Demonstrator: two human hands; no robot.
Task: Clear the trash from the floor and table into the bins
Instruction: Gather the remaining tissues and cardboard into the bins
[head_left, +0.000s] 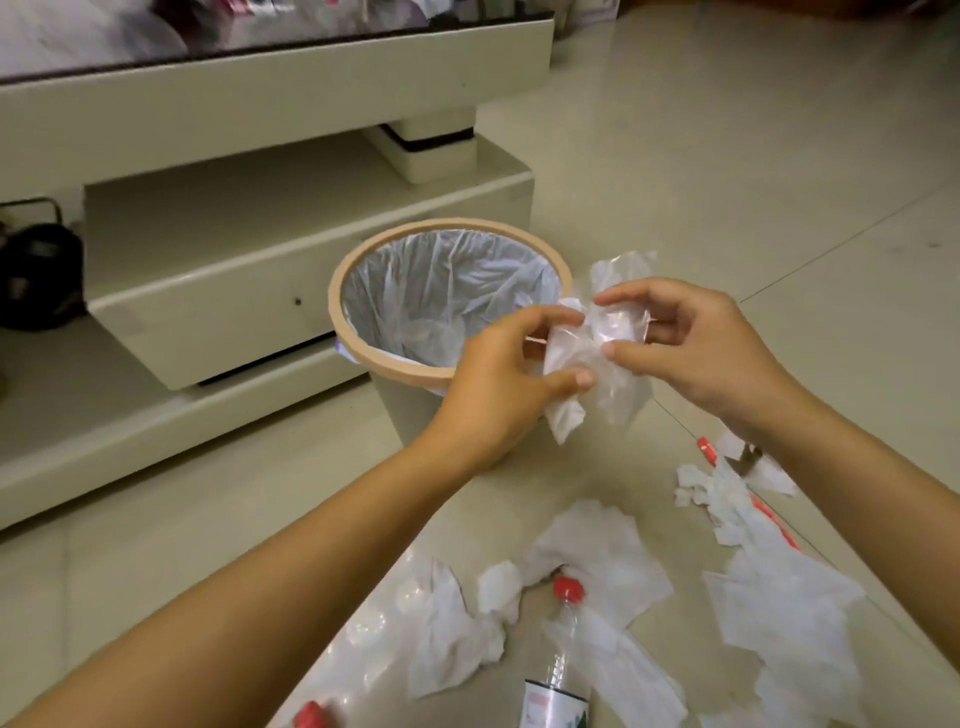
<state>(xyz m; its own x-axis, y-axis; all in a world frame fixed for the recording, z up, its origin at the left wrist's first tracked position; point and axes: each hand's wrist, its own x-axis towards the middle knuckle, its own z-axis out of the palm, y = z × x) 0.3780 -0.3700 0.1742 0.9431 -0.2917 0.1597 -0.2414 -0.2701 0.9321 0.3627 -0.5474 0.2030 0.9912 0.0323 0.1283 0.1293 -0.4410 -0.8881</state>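
Note:
A round bin (358, 358) with a tan rim and a white liner stands on the floor beside a low table. Just over its near right rim, my left hand (498, 379) and my right hand (691, 343) both pinch a bundle of white tissue and clear plastic wrap (597, 364). More trash lies on the floor below my arms: crumpled tissues (597, 561), torn paper bits (727, 499), clear plastic (379, 623), and a clear bottle with a red cap (563, 654).
A cream low table (260, 104) with a drawer and lower shelf fills the left. A dark object (39, 275) sits on that shelf. A red cap (311, 714) and a red item (706, 448) lie among the litter. Pale tiled floor (727, 156) stretches to the right.

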